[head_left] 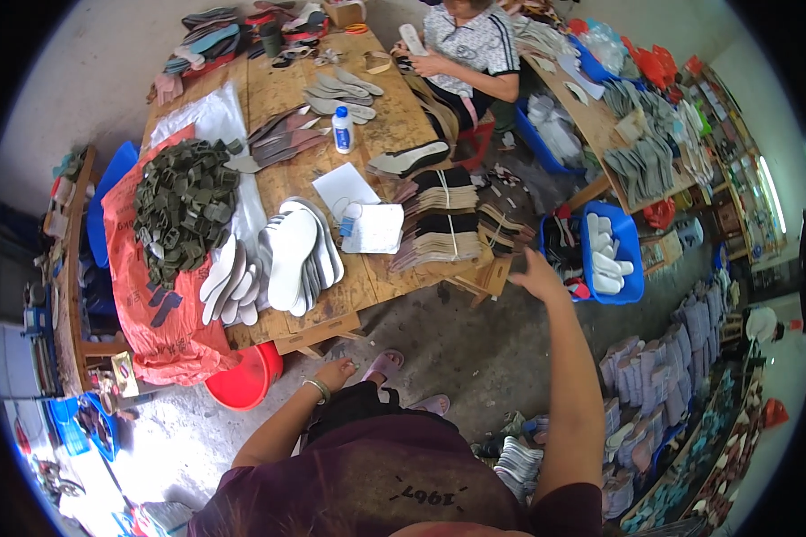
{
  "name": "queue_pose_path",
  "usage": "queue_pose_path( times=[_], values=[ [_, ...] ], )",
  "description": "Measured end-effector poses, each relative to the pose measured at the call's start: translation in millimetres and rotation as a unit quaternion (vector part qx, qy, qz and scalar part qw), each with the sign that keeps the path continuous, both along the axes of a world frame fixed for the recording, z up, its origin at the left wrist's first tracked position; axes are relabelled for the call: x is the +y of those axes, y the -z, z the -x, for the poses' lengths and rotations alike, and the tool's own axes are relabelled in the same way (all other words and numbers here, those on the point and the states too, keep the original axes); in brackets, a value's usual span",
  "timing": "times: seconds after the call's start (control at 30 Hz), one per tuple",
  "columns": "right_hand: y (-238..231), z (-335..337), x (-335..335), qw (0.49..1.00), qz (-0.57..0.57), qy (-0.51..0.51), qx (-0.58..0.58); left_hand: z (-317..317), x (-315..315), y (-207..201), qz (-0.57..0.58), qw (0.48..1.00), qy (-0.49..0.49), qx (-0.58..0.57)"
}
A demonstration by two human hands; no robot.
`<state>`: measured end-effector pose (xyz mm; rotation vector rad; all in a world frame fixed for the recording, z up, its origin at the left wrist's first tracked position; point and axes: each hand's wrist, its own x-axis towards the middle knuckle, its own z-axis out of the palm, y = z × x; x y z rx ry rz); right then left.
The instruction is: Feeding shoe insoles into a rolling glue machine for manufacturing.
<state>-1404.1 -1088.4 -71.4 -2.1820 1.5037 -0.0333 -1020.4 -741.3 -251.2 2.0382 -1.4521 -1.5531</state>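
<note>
My right hand [539, 276] reaches out past the table's right front corner with its fingers apart and nothing visible in it. Closest to it is a tied bundle of dark and tan sole pieces [503, 231]. Larger tied stacks of black and beige sole pieces [445, 215] lie just left of that bundle. Down by my waist, short of the table's front edge, my left hand [335, 372] has its fingers curled together; whatever they may hold is too small to make out. White insoles [294, 255] stand in overlapping rows on the table [381, 273] ahead of it.
Dark green pieces [186, 210] are heaped on an orange sack [175, 336] at the left. A red bucket [246, 376] stands below the front edge. A blue basket [631, 286] with white rolls is at right. Across the table, a person [470, 54] holds a pale insole.
</note>
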Motion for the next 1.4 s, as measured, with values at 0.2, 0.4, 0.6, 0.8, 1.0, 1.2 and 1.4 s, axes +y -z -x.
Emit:
queue_pose_path(
  times=[0.2,0.4,0.6,0.8,1.0,1.2,1.4],
  values=[
    [-47,53,70,0.940,-0.136,0.251,-0.189,-2,-8,1,-0.015,1.000,-0.006,-0.021],
    [-14,11,190,0.824,-0.436,0.083,-0.353,-21,-4,11,-0.038,0.998,-0.040,-0.021],
    [158,77,291,0.943,-0.323,0.064,0.046,-47,26,52,-0.078,0.993,-0.042,-0.078],
    [197,184,329,0.943,-0.329,0.020,0.055,-62,27,89,-0.140,0.983,-0.081,-0.084],
    [201,141,273,0.976,-0.212,0.051,0.015,-49,3,91,-0.076,0.989,-0.053,-0.113],
    [180,58,250,0.958,-0.247,0.112,-0.091,-41,-13,91,-0.020,0.968,0.187,-0.166],
    [174,65,265,0.935,-0.305,0.170,-0.067,-38,-18,90,-0.036,0.978,0.133,-0.157]
  ],
)
